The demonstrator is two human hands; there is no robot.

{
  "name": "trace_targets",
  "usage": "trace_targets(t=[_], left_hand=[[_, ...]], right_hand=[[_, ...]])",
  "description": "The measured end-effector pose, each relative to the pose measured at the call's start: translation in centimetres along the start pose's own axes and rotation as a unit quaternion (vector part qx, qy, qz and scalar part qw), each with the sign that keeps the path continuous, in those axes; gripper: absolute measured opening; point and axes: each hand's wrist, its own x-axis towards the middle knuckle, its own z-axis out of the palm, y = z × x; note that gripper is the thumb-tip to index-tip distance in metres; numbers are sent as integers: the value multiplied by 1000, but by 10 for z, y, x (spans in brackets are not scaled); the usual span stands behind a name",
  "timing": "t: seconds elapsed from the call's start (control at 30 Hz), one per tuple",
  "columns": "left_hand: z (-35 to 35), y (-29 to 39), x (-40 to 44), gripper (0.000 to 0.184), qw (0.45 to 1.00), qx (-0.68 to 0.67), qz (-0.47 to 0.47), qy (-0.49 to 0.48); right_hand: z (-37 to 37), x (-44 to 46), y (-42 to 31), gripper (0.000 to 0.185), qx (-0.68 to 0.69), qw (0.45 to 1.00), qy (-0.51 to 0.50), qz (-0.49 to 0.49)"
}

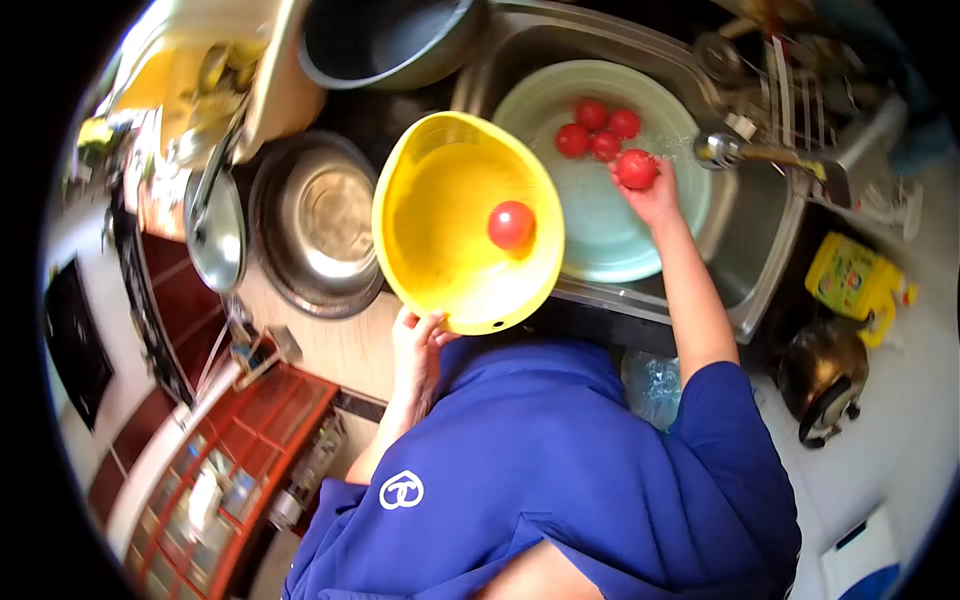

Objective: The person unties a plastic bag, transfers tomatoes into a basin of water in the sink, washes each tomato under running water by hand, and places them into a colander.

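Observation:
My left hand (422, 345) grips the lower rim of a yellow bowl (440, 230), tilted beside the sink. One red tomato (511, 225) lies inside the bowl. My right hand (652, 192) holds another red tomato (637, 169) over a pale green basin (600, 235) of water, its fingers partly hidden by the tomato. Several more tomatoes (591, 114) sit together in the water, above and to the left of my right hand. The basin stands in the metal sink (745, 262).
The faucet (718, 150) reaches in from the right. Left of the yellow bowl is a steel basin (335, 220), with a dark pot (385, 45) above it. A yellow detergent bottle (845, 275) and a kettle (822, 370) stand at the right. A red shelf (240, 450) is at lower left.

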Motion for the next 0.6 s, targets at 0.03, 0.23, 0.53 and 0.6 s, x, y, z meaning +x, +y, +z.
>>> trace_targets(t=[0.03,0.23,0.53,0.6], left_hand=[[-2,-2,-2,27,1000,-3,7,23],[-15,-8,23,8,990,20,76,118],[4,-5,47,20,971,-81,189,120],[6,-9,51,19,966,-83,211,123]], right_hand=[[2,1,2,51,9,999,-24,21],[13,5,-4,52,6,999,-27,36],[38,-19,-7,41,-23,1000,-6,-12],[34,-20,-9,41,-9,1000,5,-20]])
